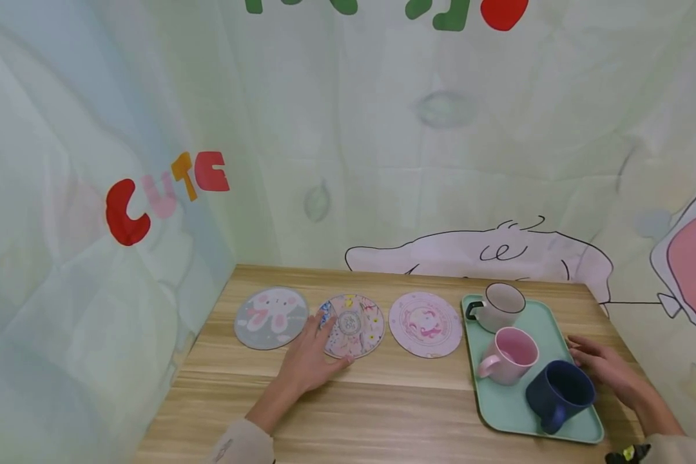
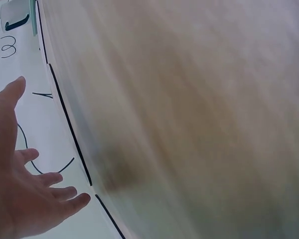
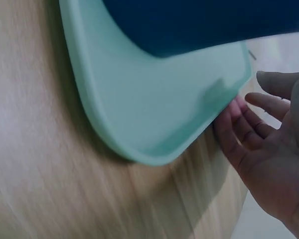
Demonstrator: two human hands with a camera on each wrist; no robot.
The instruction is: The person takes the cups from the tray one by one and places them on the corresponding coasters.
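In the head view my left hand (image 1: pixel 310 357) is spread palm down at the left side of a floral round coaster (image 1: pixel 362 316), its fingers overlapping the edge. In the left wrist view the fingers are loosely extended and hold nothing. My right hand (image 1: pixel 606 367) is beside the right edge of a mint green tray (image 1: pixel 548 316); the right wrist view shows the fingertips (image 3: pixel 234 102) right at the rim. On the tray stand a white mug (image 1: pixel 501 306) with a black handle, a pink mug (image 1: pixel 510 357) and a dark blue mug (image 1: pixel 557 393).
A grey bunny coaster (image 1: pixel 272 319) lies left of the floral one, and a pink coaster (image 1: pixel 426 325) lies between it and the tray. The wooden table (image 1: pixel 371 419) meets a printed cloth backdrop (image 1: pixel 336 193) at the back and left.
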